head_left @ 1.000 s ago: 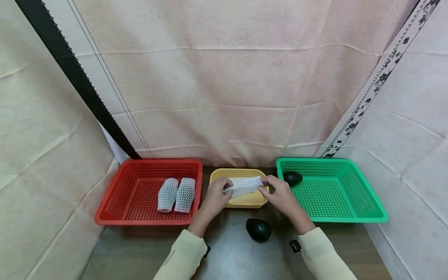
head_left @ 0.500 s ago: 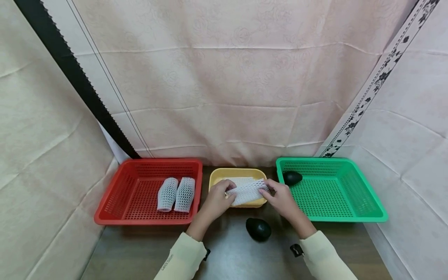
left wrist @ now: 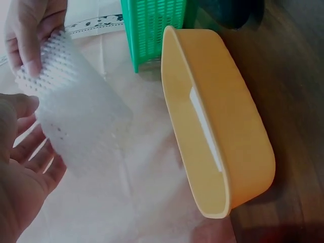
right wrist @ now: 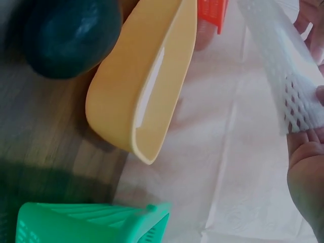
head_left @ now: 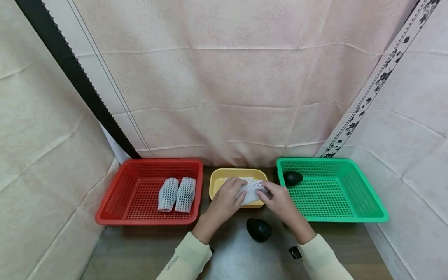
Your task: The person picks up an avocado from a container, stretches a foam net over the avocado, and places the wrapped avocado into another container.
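Above the yellow basket [head_left: 215, 182], both hands hold a white foam net sleeve [head_left: 250, 193] between them. My left hand [head_left: 226, 196] has its thumb and fingers around the sleeve's left end; in the left wrist view the fingertips [left wrist: 50, 152] lie along its edge. At the other end, my right hand [head_left: 280, 198] pinches the netting between thumb and fingers. More white netting shows inside the yellow basket, partly hidden by the hands. A dark avocado [head_left: 259, 229] lies on the table just in front of the basket, between the forearms.
To the left stands a red basket [head_left: 122, 194] with two net-wrapped pieces [head_left: 176, 195] side by side. On the right, a green basket [head_left: 350, 194] has another dark avocado [head_left: 292, 178] in its left corner. Pale cloth [head_left: 227, 97] hangs behind and at both sides.
My left hand has moved right along the sleeve, covering more of it. The sleeve has turned so its net face shows. My right hand keeps its hold at the right end; the avocados stay put.
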### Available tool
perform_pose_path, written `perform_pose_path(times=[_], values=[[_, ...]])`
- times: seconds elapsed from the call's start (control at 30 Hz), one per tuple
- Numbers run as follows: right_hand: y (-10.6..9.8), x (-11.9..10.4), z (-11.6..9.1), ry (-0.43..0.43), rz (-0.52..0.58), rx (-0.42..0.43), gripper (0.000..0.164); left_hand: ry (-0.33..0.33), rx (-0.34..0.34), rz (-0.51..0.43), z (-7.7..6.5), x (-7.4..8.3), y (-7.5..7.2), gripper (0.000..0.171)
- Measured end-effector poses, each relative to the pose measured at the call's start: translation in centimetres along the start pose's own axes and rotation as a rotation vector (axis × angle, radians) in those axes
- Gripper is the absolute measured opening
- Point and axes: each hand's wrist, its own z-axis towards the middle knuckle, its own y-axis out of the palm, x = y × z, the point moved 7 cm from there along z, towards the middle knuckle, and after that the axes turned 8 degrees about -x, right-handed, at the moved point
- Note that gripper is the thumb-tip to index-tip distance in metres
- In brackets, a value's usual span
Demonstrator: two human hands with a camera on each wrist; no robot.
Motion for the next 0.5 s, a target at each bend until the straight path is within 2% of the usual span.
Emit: perform_pose_path(times=[0.1,0.2,0.33,0.5], values=[[0.1,-0.4,0.0,-0.001,0.013,0.004,0.016,0.041,0.040,-0.013,-0.2,0.4,0.1,0.026],[0.3,-0.4,-0.2,-0.004,0.053,-0.029,0.017,0.054,0.071,-0.037,-0.4,0.5,0.1,0.022],[0.8,0.3,-0.5,0.024,0.091,-0.107,0.021,0.056,0.104,-0.071,-0.6,0.5,0.0,0.019],[1.7,1.6,-0.9,0.068,0.064,-0.207,0.018,0.060,0.145,-0.106,-0.7,0.5,-0.4,0.017]])
